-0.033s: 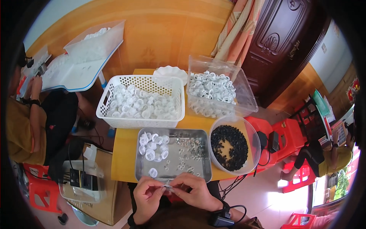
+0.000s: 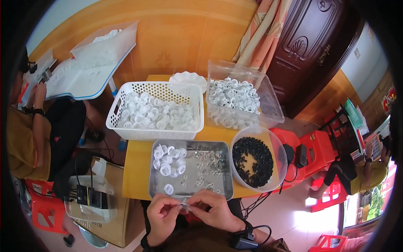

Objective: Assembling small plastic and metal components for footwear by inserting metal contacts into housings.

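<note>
Handwork goes on low and close, as I watch it: the left grip [image 2: 163, 216] and the right grip [image 2: 216, 210] face each other, each pinched narrow, with one small pale piece [image 2: 184, 205] held between them. Its finer shape hides behind the pinch, so I cannot tell how it is turned or whether two parts meet in it. The piece sits right where the two grips meet, beside the near rim of the metal tray [image 2: 191, 166]. To do this well, I would hold the left grip firm as the steady side and let the right one make the fine adjustments, pressing square so the piece does not skew; squeezing hard could make it slip. Working a little farther forward, over the tray, seems wiser, since a dropped part could end up on the floor [image 2: 289, 210]. Ahead of the left grip lies a lone white ring [image 2: 168, 189], with a cluster of white rings [image 2: 165, 169] beyond it; ahead of the right grip are loose little rings [image 2: 200, 184]. Farther ahead of the left grip, on the yellow desk [image 2: 136, 168], stands the white basket [image 2: 153, 135]; the round tub [image 2: 283, 157] of black parts [image 2: 268, 168] is ahead and to the right of the right grip.
</note>
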### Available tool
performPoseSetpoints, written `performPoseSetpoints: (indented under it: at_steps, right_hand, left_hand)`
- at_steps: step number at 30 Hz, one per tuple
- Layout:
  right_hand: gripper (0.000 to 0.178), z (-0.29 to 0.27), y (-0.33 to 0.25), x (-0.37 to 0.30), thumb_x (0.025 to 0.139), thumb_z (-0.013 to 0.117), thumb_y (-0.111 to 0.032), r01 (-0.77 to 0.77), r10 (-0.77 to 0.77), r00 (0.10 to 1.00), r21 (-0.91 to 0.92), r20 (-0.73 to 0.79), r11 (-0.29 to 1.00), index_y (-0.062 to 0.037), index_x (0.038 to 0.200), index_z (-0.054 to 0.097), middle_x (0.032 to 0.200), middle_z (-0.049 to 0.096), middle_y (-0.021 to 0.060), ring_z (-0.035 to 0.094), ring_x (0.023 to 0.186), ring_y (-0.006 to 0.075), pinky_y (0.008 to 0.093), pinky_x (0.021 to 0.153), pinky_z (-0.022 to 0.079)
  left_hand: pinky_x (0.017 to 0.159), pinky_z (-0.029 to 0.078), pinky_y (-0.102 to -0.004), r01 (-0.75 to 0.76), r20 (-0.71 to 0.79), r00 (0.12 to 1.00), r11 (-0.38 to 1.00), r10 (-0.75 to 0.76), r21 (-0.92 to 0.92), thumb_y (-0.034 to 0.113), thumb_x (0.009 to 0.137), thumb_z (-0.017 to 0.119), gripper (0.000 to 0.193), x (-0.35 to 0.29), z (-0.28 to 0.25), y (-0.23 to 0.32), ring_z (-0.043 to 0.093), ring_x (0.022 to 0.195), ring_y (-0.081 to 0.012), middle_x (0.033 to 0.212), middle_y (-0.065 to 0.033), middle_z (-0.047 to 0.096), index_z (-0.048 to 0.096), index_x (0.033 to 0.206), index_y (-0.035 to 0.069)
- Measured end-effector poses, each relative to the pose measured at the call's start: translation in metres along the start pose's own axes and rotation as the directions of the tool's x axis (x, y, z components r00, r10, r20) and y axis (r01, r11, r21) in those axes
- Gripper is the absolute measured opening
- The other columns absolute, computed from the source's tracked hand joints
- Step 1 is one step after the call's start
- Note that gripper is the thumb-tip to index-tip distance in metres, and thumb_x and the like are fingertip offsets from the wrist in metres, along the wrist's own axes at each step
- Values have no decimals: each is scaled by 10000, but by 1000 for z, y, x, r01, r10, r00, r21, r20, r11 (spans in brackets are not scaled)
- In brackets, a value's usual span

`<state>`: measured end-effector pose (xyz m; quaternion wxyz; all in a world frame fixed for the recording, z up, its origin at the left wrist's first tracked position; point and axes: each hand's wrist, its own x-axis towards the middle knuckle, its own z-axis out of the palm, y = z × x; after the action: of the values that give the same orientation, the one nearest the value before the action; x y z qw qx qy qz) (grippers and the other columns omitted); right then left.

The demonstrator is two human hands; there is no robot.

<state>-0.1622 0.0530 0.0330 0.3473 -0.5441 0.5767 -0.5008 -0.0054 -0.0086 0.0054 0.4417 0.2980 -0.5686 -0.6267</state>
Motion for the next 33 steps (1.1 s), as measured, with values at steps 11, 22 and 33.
performPoseSetpoints:
  at_steps: [11,22,33]
  right_hand:
    - [128,-25,-6,24,786,654,-3,25,-17,999,-269,34,963,-1,909,620,753,596,75,617,646,130,254,562,503]
    - [286,-87,-28,85,830,552,52,31,-278,859,-498,-430,867,17,1114,558,981,617,87,610,857,138,263,652,525]
    - [121,12,29,78,741,560,-75,458,-84,881,-793,466,403,-75,848,614,775,572,90,599,742,282,381,618,490]
  left_hand:
    - [792,501,-294,133,-9,990,967,-138,-218,-26,839,593,173,-1,-10,4,615,845,-178,963,-89,549,554,1008,-28]
    - [723,496,-294,140,-98,978,933,-182,-332,32,855,602,120,-15,-46,-4,604,764,-168,847,-93,600,558,957,-16]
    - [698,508,-291,129,-154,972,950,-178,-285,44,860,604,116,-26,-63,-2,609,751,-155,824,-86,601,565,954,-12]
